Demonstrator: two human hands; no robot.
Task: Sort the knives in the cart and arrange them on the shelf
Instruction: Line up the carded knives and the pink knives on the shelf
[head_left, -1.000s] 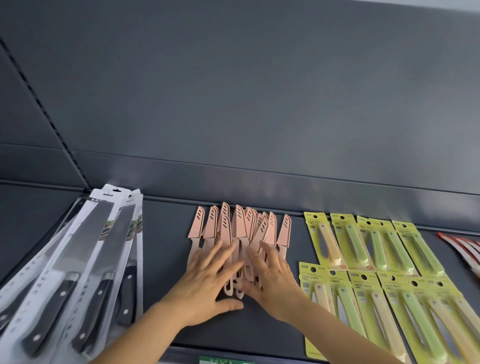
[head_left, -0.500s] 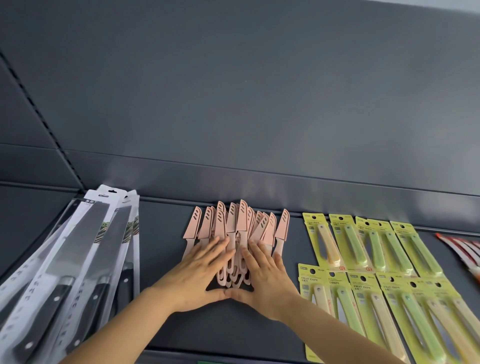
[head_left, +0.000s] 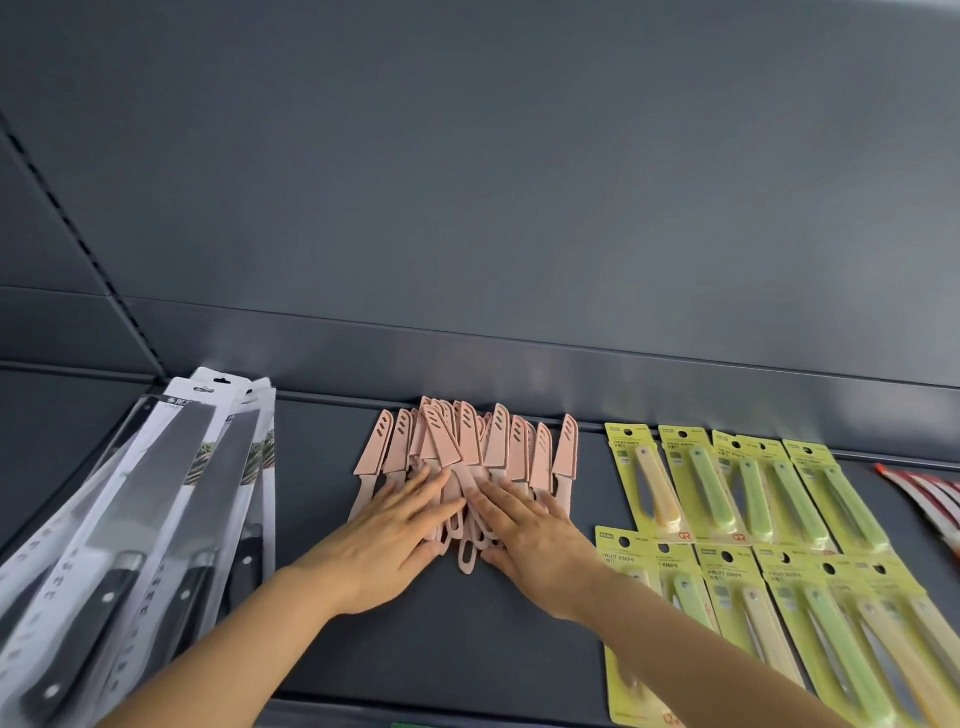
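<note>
Dark grey shelf (head_left: 467, 654), grey back panel. Pink sheathed knives (head_left: 470, 441) fanned mid-shelf, tips near the back edge. Left hand (head_left: 395, 540) and right hand (head_left: 535, 535) lie flat on the handles, fingers straight. Packaged black-handled knives (head_left: 156, 519) sit at the left end and carded fruit knives (head_left: 727, 493) toward the right. Red items (head_left: 930, 493) at the right edge are perhaps knives.

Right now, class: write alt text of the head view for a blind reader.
The left hand and right hand rest flat on a bunch of pink sheathed knives on a dark shelf. Packaged large knives lie left, yellow fruit-knife cards right.
</note>
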